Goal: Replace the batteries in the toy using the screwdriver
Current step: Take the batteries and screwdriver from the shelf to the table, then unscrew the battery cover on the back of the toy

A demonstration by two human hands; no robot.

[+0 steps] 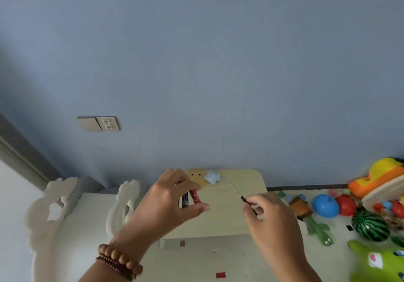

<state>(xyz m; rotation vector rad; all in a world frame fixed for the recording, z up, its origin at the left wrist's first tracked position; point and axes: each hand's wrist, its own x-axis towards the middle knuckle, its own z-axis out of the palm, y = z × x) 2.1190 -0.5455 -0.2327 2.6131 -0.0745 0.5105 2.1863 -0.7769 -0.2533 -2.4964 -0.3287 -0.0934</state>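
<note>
My left hand [172,200] pinches two batteries between thumb and fingers: a red one [195,196] and a dark blue one [185,202]. They hang above the small pale wooden table [220,218]. My right hand [271,218] grips a thin black-handled screwdriver [243,199], its metal tip pointing up and left. A small pale blue toy [212,177] lies at the table's far edge, beside a tan piece with two dark holes [196,177]. Both hands are apart from the toy.
Several toys crowd the floor at the right: a blue ball [325,205], a watermelon ball [370,225], a green lizard [318,230], a green plush [380,262] and an orange-yellow toy [378,177]. White carved furniture [54,207] stands left. A blue wall rises behind.
</note>
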